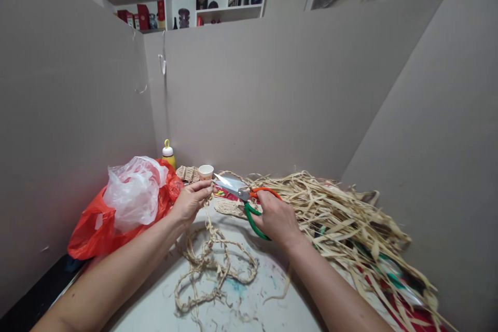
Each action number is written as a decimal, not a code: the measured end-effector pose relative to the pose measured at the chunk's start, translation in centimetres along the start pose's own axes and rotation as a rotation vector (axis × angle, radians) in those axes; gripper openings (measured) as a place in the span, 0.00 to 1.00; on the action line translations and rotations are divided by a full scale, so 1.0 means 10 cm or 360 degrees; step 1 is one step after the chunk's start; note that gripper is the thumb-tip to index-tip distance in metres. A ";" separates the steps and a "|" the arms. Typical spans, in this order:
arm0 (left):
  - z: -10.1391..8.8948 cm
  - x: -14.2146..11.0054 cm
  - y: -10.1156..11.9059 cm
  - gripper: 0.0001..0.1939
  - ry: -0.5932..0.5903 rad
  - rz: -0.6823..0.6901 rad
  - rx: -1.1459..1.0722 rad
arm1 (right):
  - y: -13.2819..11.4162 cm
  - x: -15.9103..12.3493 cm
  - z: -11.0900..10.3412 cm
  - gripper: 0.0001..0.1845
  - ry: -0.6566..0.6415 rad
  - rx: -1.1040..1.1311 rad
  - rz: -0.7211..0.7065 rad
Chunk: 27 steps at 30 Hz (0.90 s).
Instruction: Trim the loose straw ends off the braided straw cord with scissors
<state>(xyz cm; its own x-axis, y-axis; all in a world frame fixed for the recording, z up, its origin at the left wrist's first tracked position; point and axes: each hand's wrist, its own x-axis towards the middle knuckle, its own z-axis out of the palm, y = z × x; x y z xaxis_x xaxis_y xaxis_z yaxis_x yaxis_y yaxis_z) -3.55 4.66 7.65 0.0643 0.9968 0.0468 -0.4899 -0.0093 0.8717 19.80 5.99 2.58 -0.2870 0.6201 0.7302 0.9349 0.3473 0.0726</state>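
Note:
My right hand [277,218] grips a pair of scissors [235,187] by its handles, one loop orange and the other green. The blades point left, toward my left hand [194,199], and look slightly parted. Between the fingertips of my left hand is the end of a braided straw cord [209,212]. From there the cord hangs down to the white table [155,295], where the rest lies in loose loops. Just behind the scissors lies a flat woven straw piece [229,208].
A large heap of dry straw strips [338,212] covers the right side. At left sit a red plastic bag [91,228] and a white plastic bag [136,194]. Behind stand a paper cup [206,171], a yellow bottle [168,154] and another woven piece [188,174]. Grey partitions [249,98] enclose the table.

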 end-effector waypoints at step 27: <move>-0.02 -0.01 0.10 0.10 0.0015 -0.0063 -0.0070 | 0.03 0.00 -0.01 0.19 0.0217 0.0218 0.0223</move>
<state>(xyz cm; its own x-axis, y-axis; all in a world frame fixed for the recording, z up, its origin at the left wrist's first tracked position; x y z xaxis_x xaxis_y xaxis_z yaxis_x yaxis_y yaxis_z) -4.25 4.60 8.40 0.0766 0.9970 0.0078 -0.5248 0.0337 0.8505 20.11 5.99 2.65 -0.1167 0.5713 0.8124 0.9241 0.3622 -0.1219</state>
